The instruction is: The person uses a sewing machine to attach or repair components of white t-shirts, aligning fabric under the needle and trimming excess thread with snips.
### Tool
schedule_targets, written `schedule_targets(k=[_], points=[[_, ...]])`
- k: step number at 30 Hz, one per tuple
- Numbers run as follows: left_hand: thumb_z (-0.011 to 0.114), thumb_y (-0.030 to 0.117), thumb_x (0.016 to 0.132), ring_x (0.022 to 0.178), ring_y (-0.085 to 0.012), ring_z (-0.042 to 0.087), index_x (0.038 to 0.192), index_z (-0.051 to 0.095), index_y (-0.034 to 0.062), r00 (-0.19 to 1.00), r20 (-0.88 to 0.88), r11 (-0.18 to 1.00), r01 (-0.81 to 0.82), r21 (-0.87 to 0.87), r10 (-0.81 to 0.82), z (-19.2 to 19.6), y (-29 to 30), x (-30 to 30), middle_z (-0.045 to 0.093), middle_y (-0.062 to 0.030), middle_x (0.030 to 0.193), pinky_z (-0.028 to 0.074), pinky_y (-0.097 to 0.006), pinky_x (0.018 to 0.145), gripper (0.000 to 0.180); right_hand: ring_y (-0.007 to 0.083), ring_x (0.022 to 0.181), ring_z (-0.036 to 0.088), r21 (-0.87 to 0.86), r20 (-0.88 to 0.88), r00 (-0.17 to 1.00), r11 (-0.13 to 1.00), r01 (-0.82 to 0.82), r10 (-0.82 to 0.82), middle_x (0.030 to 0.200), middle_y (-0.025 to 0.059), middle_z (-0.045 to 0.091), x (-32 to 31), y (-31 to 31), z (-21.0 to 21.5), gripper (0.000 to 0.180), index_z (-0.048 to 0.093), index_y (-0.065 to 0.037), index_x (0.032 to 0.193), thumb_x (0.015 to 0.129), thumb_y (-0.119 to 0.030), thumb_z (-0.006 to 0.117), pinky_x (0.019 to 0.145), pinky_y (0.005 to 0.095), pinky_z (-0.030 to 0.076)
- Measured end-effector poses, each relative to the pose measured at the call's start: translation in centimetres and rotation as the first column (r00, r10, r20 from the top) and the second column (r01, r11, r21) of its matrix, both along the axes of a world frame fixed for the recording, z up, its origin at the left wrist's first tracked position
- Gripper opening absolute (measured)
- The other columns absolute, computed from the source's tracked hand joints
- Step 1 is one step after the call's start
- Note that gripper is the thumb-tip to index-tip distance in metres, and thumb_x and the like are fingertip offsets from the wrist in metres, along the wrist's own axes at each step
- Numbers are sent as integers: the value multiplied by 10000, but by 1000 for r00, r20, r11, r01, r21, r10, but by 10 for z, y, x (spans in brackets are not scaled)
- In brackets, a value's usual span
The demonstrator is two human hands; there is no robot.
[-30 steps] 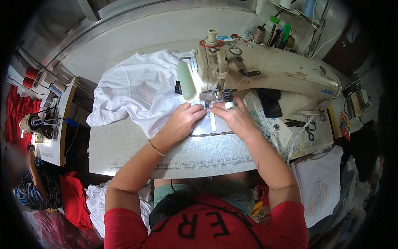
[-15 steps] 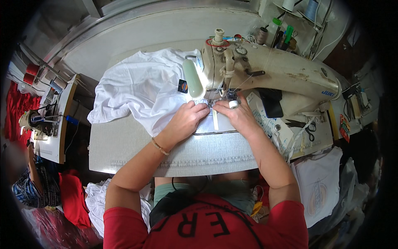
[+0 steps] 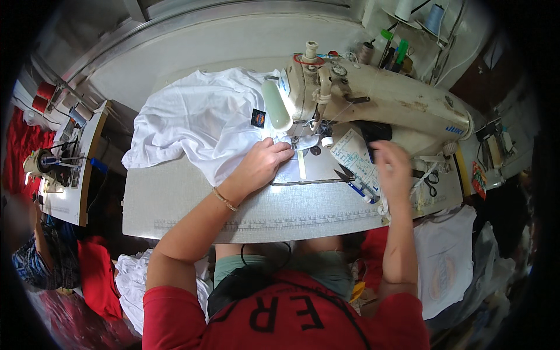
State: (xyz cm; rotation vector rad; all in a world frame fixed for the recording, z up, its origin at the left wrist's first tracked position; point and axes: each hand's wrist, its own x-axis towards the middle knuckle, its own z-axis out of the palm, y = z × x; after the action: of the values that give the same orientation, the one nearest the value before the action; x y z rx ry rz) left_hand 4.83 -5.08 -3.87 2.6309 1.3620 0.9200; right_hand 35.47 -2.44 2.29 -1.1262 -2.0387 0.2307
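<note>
My left hand (image 3: 268, 160) is closed on the edge of a white garment (image 3: 192, 119), just left of the needle area of a beige sewing machine (image 3: 396, 96). A small black label (image 3: 258, 118) shows on the cloth beside a pale green lamp (image 3: 276, 106). Off to the right, my right hand (image 3: 392, 166) is over the table, its fingers smeared by motion, so what it holds, if anything, is unclear. Near it are a black phone (image 3: 370, 132), a written-on card (image 3: 353, 153) and blue-handled thread snips (image 3: 356, 183).
Black-handled scissors (image 3: 431, 185) lie at the table's right end, with white strips beside them. Thread spools (image 3: 402, 9) stand at the back right. White clothes (image 3: 446, 256) hang below on the right. At far left, another person (image 3: 44, 251) sits by a second machine (image 3: 44, 163).
My right hand has left the needle area and swung right, uncovering the card and snips. The left hand stays on the cloth. The view has shifted slightly.
</note>
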Motion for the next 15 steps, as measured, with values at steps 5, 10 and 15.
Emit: schedule_targets(k=[5, 10, 15], points=[[551, 38, 803, 807, -253, 515, 1032, 654, 15, 1000, -10, 1000, 22, 14, -22, 0, 7, 6, 638, -84, 1044, 460, -328, 768, 252, 314, 1068, 571, 270, 10, 861, 831, 487, -508, 1176, 142, 586, 127, 26, -42, 369, 582, -34, 1153, 803, 39, 490, 938, 404, 425], [548, 42, 808, 807, -255, 521, 1035, 656, 15, 1000, -10, 1000, 1, 15, 0, 0, 5, 3, 646, -90, 1045, 459, -328, 770, 253, 308, 1159, 535, 375, 54, 841, 792, 483, -538, 1235, 126, 572, 130, 27, -64, 446, 573, -38, 1191, 771, 66, 469, 1016, 420, 375], [544, 32, 804, 809, -255, 524, 1035, 658, 14, 1000, -18, 1000, 5, 21, -4, 1, 5, 2, 649, -89, 1050, 460, -327, 773, 258, 282, 1172, 525, 60, 248, 784, 817, 573, -569, 1237, 131, 582, 143, 29, -73, 455, 588, -34, 1187, 768, 83, 455, 1009, 376, 379]])
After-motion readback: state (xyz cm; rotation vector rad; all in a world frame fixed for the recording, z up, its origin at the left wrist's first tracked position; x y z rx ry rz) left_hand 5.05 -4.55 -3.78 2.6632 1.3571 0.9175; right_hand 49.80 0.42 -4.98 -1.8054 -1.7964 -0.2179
